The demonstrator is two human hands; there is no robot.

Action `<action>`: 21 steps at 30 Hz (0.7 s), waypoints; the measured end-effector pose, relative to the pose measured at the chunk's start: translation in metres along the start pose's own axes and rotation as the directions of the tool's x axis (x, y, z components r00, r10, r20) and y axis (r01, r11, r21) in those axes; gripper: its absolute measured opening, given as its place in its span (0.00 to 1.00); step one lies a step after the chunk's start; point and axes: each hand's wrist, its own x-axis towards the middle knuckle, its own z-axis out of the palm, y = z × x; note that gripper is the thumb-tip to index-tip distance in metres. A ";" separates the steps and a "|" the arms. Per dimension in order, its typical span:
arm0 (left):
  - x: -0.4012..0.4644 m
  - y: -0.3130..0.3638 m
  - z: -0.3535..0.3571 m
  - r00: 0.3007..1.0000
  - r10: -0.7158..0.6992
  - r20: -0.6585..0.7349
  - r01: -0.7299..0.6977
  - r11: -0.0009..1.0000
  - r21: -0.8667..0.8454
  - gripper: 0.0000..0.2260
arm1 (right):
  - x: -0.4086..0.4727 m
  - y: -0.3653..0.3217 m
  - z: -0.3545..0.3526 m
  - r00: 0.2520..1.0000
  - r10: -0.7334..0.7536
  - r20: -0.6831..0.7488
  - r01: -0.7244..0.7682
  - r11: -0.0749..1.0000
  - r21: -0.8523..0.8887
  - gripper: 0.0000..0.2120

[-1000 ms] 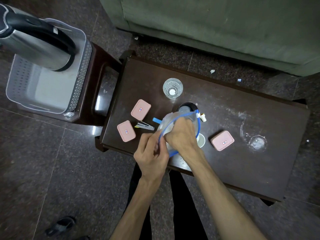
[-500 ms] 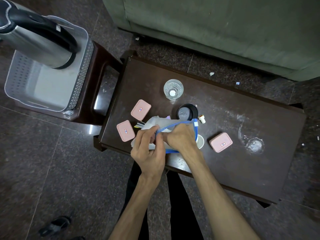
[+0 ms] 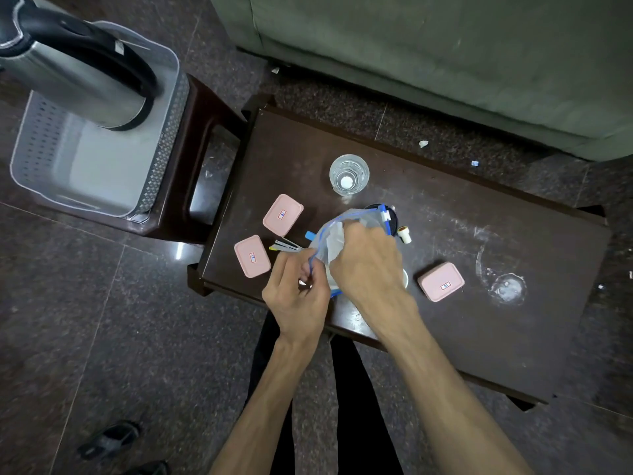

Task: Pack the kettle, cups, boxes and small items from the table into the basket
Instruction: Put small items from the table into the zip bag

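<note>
Dark table at frame centre, both hands on a zip bag.
Left hand pinching its blue rim, right hand gripping its top; kettle in basket upper left; 3 pink boxes and glass cup on table.

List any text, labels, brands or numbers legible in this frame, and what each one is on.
No text can be read with certainty.
Pink lidded box at upper left: small red-and-blue sticker, too small to read.
Pink lidded box at lower left: same kind of sticker, unreadable.
Pink lidded box at right: sticker with blurred marks, unreadable.
Steel kettle with black handle: small pale tag, blurred.
</note>
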 end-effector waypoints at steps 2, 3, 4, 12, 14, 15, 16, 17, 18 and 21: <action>0.005 0.001 0.002 1.000 -0.014 -0.013 0.014 1.000 0.022 0.10 | -0.008 0.003 -0.019 1.000 -0.015 -0.026 0.015 1.000 0.007 0.15; 0.009 0.001 0.003 0.999 -0.023 -0.027 0.024 0.999 0.030 0.11 | -0.012 0.006 -0.030 0.998 -0.010 -0.061 0.012 1.000 0.018 0.15; 0.013 0.001 0.003 0.999 -0.029 -0.043 0.030 0.999 0.033 0.11 | -0.013 0.014 -0.041 0.994 0.001 -0.107 0.003 0.999 0.039 0.15; 0.041 0.006 0.005 0.996 0.010 -0.085 -0.008 1.000 0.021 0.09 | 0.007 0.091 -0.081 0.991 0.130 0.013 -0.101 0.701 0.706 0.27; 0.048 0.004 0.005 0.996 0.014 -0.092 -0.011 0.999 0.032 0.09 | 0.010 0.104 -0.080 0.992 0.123 0.008 -0.086 0.642 0.762 0.30; 0.052 0.001 0.004 0.995 0.008 -0.101 -0.004 0.999 0.049 0.09 | 0.011 0.109 -0.081 0.991 0.134 0.000 -0.085 0.626 0.775 0.30; 0.056 -0.001 0.002 0.994 0.002 -0.111 0.005 0.998 0.063 0.09 | 0.013 0.114 -0.080 0.988 0.153 -0.016 -0.083 0.621 0.780 0.30; 0.060 -0.004 0.001 0.993 0.002 -0.118 0.006 0.998 0.068 0.09 | 0.016 0.119 -0.078 0.984 0.176 -0.035 -0.085 0.627 0.774 0.30; 0.063 -0.007 0.000 0.993 0.007 -0.121 0.001 0.998 0.068 0.08 | 0.019 0.123 -0.076 0.978 0.201 -0.049 -0.095 0.647 0.756 0.29; 0.070 -0.012 -0.005 0.993 0.019 -0.119 -0.011 0.998 0.065 0.08 | 0.039 0.125 -0.062 0.959 0.280 -0.051 -0.183 0.745 0.641 0.25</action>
